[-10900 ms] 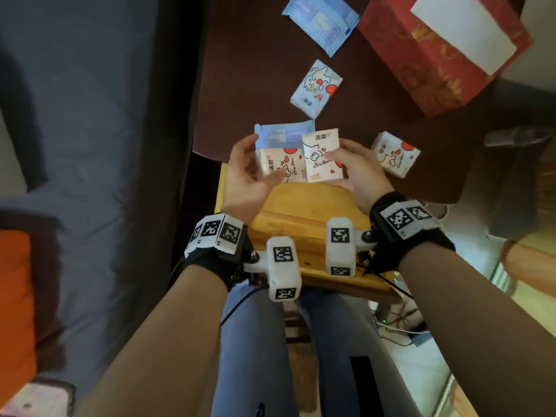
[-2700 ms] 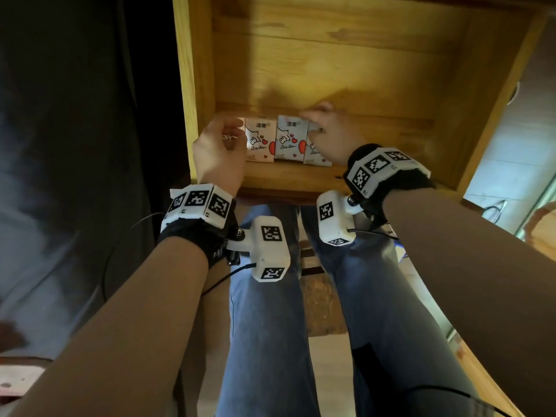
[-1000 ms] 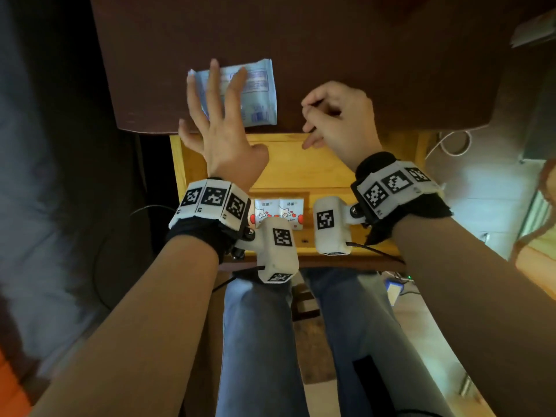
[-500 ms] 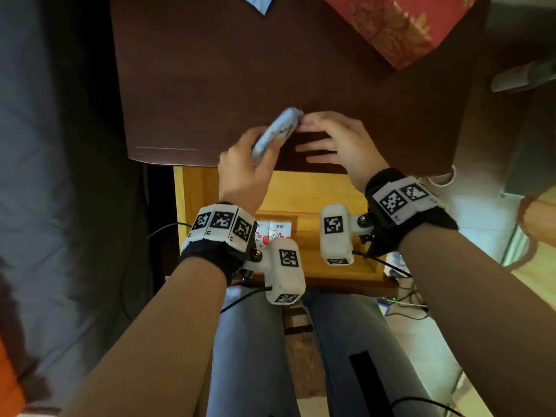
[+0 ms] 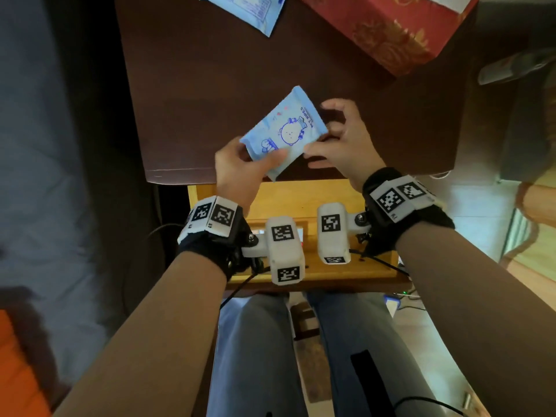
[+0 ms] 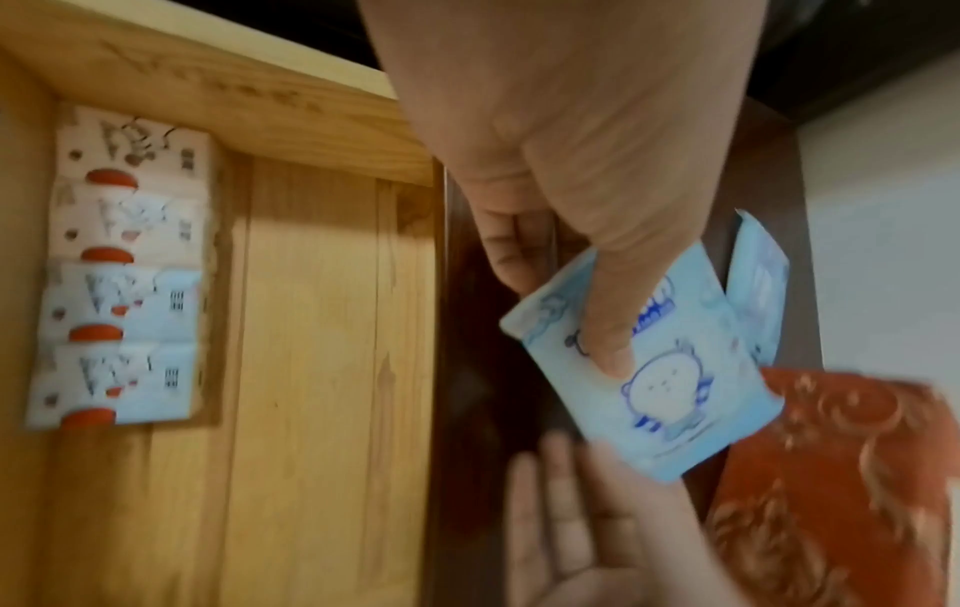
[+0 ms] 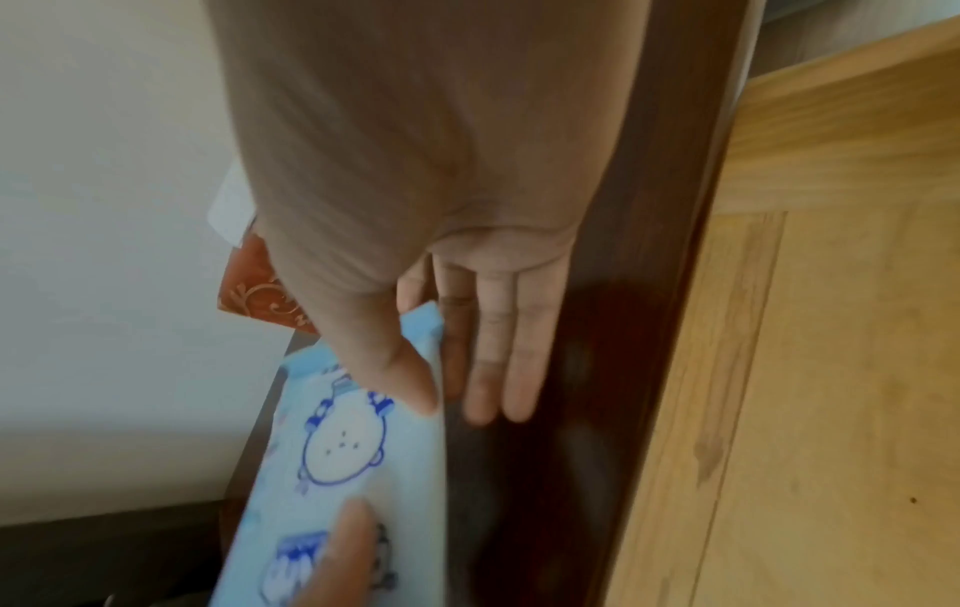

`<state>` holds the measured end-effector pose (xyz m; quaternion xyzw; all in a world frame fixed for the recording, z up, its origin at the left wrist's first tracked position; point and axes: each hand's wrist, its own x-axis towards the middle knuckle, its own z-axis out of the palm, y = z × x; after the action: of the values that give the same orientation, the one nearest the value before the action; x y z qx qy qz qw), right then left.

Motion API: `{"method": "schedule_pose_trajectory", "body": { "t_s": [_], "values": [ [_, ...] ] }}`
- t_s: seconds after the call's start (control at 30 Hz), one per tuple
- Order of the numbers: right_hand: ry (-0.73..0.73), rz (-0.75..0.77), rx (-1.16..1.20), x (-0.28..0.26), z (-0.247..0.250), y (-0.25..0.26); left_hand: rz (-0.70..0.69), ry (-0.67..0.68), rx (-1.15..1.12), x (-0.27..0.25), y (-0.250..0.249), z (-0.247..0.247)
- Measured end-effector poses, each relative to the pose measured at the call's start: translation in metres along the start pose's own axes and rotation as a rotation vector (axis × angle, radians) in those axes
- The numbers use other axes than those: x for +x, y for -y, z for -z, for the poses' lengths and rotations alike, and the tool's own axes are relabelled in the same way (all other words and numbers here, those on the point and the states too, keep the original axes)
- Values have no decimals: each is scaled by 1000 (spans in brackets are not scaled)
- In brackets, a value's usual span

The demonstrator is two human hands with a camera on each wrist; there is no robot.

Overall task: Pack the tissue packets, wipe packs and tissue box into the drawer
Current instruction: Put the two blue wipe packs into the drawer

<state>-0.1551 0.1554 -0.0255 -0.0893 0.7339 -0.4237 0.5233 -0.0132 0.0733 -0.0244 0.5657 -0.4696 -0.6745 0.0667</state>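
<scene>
A light blue wipe pack point(image 5: 285, 130) with a cartoon print hangs tilted just above the dark table's near edge point(image 5: 210, 85). My left hand point(image 5: 261, 158) grips its lower left corner, thumb on the printed face point(image 6: 670, 394). My right hand point(image 5: 325, 139) pinches the pack's right edge point(image 7: 337, 451), with the other fingers straight behind it. A second blue wipe pack point(image 5: 243, 10) and the red tissue box point(image 5: 388, 28) lie further back on the table. Below, the wooden drawer point(image 6: 311, 328) stands pulled out, with several tissue packets point(image 6: 125, 263) in a row along its front wall.
A grey bed point(image 5: 45, 145) runs along the left, with something orange point(image 5: 18, 371) at the bottom left. My legs in jeans point(image 5: 255, 356) are under the drawer. Cables point(image 5: 403, 299) lie on the floor to the right. Most of the drawer's bottom point(image 7: 831, 369) is bare wood.
My left hand has lifted the wipe pack off the table and turned its printed face up. My right hand has moved from touching it to pinching its right edge.
</scene>
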Motion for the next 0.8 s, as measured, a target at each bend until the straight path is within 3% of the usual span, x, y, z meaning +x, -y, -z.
{"method": "schedule_pose_trajectory", "body": {
  "t_s": [0.1, 0.17, 0.23, 0.33, 0.4, 0.57, 0.7, 0.8],
  "values": [
    [84, 111, -228, -1, -9, 4, 13, -10, -130, 1, -7, 6],
    [29, 204, -249, 2, -9, 5, 9, -8, -121, 6, -13, 7],
    [-23, 189, -176, 4, -5, 12, -15, 27, -64, 11, -18, 8],
    [22, 183, -209, 11, -1, 19, -30, 142, 15, 17, -22, 8],
    [53, 191, -254, 15, -2, 24, -57, 151, 16, 21, -24, 7],
    [134, 104, -228, 27, 2, 28, -213, 47, 51, 40, -36, 0],
    [-132, 104, -36, 44, 10, 29, -458, -215, 358, 68, -48, -5],
    [-168, 50, -32, 57, 19, 26, -562, -257, 535, 83, -58, -8]
  ]
}}
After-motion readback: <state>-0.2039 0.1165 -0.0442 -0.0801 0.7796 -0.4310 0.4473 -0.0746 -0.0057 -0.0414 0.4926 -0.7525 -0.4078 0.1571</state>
